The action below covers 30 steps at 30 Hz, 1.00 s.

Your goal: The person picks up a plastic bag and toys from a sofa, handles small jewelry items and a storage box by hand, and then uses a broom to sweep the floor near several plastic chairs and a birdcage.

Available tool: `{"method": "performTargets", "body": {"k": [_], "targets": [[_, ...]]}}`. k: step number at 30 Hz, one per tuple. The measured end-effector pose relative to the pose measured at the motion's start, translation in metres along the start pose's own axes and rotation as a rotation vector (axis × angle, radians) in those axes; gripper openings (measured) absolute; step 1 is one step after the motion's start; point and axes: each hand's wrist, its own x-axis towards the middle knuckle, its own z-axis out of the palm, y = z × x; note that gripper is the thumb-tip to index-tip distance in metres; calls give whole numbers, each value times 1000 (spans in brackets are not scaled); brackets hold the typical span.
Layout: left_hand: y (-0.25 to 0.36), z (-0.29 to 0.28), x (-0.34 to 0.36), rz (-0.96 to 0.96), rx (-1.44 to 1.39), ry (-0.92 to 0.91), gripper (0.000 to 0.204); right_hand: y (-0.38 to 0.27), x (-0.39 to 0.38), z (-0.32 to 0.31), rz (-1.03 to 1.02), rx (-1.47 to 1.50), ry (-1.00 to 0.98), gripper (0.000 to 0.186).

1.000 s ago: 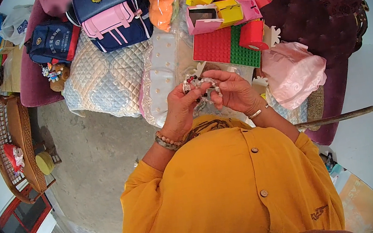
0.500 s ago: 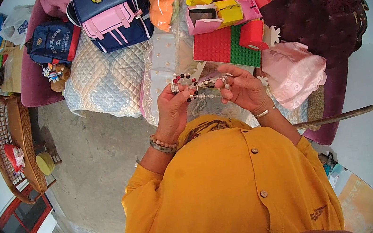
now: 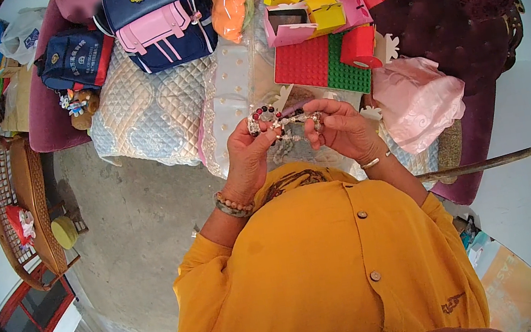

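In front of my chest, my left hand (image 3: 247,158) pinches a beaded bracelet (image 3: 264,111) with red, dark and clear beads. Its loop stands up past the thumb and fingertips. Fingers of my right hand (image 3: 348,132) are closed on a strand of clear and silvery beads (image 3: 292,120) that stretches across to the left hand. Whether the two are one string or separate, I cannot tell. A beaded bracelet (image 3: 233,206) circles my left wrist, and a metal bangle (image 3: 371,164) is on the right.
Beyond my hands are red and green building-brick plates (image 3: 302,65), pink, red and yellow paper boxes (image 3: 326,15) and a pink satin cloth (image 3: 420,103). A navy and pink school bag (image 3: 154,29) lies on the quilted sofa cover (image 3: 150,114). To the right, a wooden stick (image 3: 482,165) juts out.
Both hands have come slightly closer together. The red and dark bracelet loop has shifted in my left fingers, with fewer dark beads hanging below.
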Motion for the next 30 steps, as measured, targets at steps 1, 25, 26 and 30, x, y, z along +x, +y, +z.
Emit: {"method": "performTargets", "body": {"k": [1, 25, 26, 30], "targets": [[-1, -1, 0, 8, 20, -20, 13, 0, -1, 0, 0, -19, 7, 41], [-4, -43, 1, 42, 76, 82, 12, 91, -23, -131, 209, -1196, 401, 34], [-3, -43, 0, 49, 69, 81, 12, 91, -25, -133, 205, -1197, 402, 34], [-2, -44, 0, 49, 60, 99, 13, 84, -27, -120, 87, -1699, 504, 26]]}}
